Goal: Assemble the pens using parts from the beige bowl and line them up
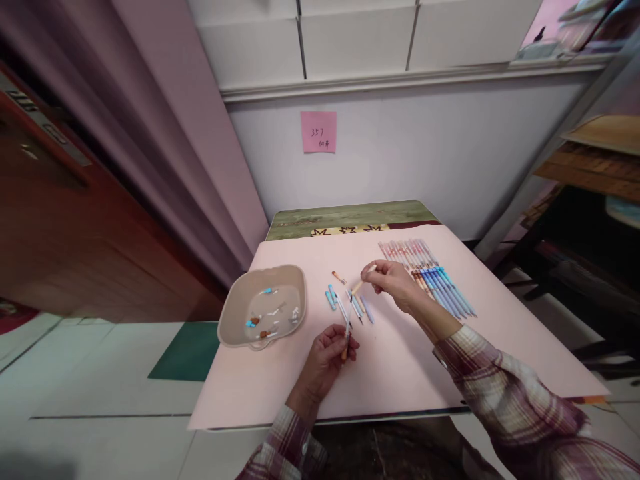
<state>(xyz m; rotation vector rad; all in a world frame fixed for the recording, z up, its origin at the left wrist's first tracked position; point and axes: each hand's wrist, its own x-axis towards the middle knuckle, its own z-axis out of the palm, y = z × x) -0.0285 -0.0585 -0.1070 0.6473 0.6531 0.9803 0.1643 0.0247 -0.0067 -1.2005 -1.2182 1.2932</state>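
My left hand [327,353] pinches a slim pen part [345,352], orange at its lower end, with a thin pale stem pointing up. Above and to the right, my right hand [390,281] grips a cream pen barrel [357,287], whose lower end is close to the tip of that stem; whether they touch I cannot tell. Loose blue pen pieces [331,297] and white refills [342,308] lie between the hands and the bin. A small orange-brown pen piece [339,277] rests farther back.
Several pens lie in neat rows at right, pinkish ones [407,251] behind blue ones [447,291]. At left stands a beige plastic bin [229,313] holding small blue, brown and white parts. A pink sheet [410,373] covers the table; the wall rises behind.
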